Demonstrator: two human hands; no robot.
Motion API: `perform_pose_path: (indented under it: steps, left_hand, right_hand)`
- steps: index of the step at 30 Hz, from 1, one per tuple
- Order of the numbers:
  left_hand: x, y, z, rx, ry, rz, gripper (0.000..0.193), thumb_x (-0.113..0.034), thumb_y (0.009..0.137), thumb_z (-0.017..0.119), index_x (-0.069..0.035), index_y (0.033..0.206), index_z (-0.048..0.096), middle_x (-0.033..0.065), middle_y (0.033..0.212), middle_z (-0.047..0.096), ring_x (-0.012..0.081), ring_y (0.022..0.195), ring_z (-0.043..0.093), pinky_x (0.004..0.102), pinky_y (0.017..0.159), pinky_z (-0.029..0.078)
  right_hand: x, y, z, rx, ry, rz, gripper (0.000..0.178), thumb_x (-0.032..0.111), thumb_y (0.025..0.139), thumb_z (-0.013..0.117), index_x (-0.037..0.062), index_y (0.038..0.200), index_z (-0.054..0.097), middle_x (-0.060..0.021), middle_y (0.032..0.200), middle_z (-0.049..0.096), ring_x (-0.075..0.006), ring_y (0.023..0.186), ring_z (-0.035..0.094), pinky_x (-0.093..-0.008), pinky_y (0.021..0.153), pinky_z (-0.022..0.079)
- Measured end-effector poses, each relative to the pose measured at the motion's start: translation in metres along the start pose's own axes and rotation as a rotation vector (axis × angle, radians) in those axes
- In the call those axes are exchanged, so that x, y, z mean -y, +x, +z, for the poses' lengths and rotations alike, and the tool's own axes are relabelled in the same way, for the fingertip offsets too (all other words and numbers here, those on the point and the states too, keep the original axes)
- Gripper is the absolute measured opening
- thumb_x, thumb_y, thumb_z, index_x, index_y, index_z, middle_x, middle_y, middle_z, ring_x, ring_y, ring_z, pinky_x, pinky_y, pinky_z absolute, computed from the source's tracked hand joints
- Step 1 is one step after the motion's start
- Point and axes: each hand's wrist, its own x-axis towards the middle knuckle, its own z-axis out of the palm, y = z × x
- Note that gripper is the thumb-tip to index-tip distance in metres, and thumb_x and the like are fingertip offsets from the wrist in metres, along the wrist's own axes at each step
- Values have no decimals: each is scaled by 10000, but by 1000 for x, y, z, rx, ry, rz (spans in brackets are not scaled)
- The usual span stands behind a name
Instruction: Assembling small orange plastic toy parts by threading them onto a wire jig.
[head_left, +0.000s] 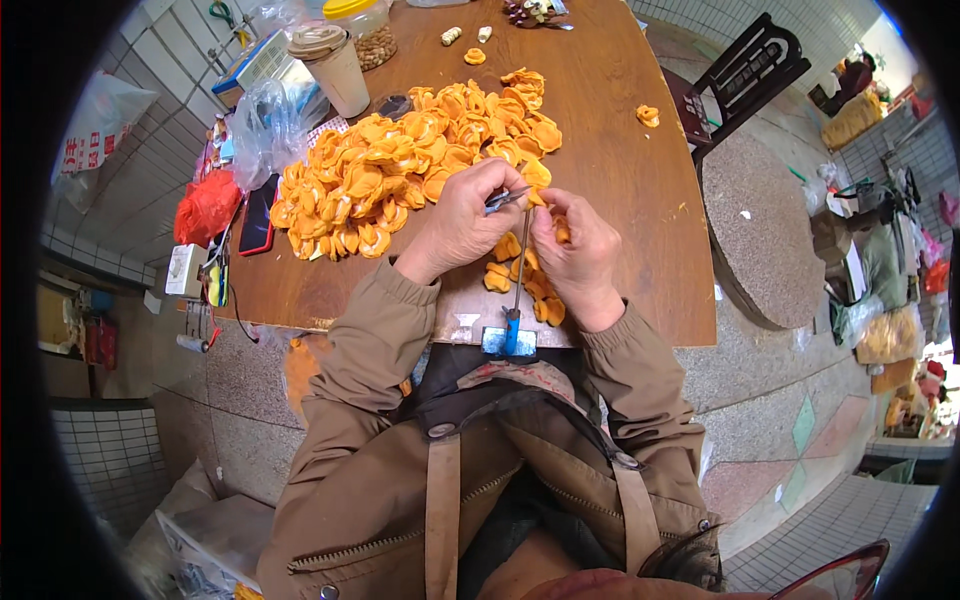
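Observation:
My left hand (465, 215) is closed around a small metal tool (505, 200); its exact kind is partly hidden by the fingers. Facing it, my right hand (580, 245) pinches an orange petal-like piece (537, 197) at the top of a thin upright metal rod (520, 265). The rod rises from a blue clamp-like base (510, 340) at the table's near edge. Several loose orange flower-like pieces (497, 278) lie around the rod, below my hands. A large heap of ruffled orange flower-like pieces (370, 175) spreads just beyond my left hand.
The brown wooden table (640, 250) carries a lidded cup (335, 75), a yellow-capped jar (370, 35), a phone (259, 215) and a red plastic bag (207, 207) at its left. A dark chair (740, 80) and a round stone slab (755, 230) stand to the right.

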Motion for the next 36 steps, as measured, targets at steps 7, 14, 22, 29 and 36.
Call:
perform_pose_path:
  steps: [7,14,22,29,36]
  left_hand:
    - [5,8,-9,132,-240,-189,45,-32,789,587,-43,830,572,-9,797,542,89,712,458,213,659,385]
    - [22,7,-5,123,-390,-241,75,-72,804,620,-40,865,589,-11,810,563,77,702,457,196,655,394]
    - [26,-14,22,-69,-522,-270,177,-64,802,603,-47,978,588,-8,808,554,57,655,429,154,605,351]
    - [13,-25,19,-260,-392,-194,231,11,790,625,-35,1014,595,-4,807,570,45,624,424,162,573,363]
    - [19,-19,24,-275,-128,3,184,30,757,639,-43,925,629,-13,804,609,26,563,406,156,503,344]
  right_hand:
    - [-17,12,-8,270,417,435,112,-1,789,622,25,896,641,-38,751,641,-119,565,562,-213,517,436]
    - [-41,26,-15,609,1023,880,96,-20,820,590,28,898,617,-16,733,586,-71,580,527,-160,530,413]
    - [-34,15,-10,521,1075,869,112,-33,808,592,34,897,598,-7,727,565,-55,577,502,-148,536,399]
    - [-31,13,-12,522,974,794,123,-35,804,603,36,904,596,-8,741,571,-51,588,499,-143,539,389]
    - [-23,-1,-2,343,824,685,122,-24,806,619,28,916,610,-11,762,594,-52,608,512,-150,553,406]
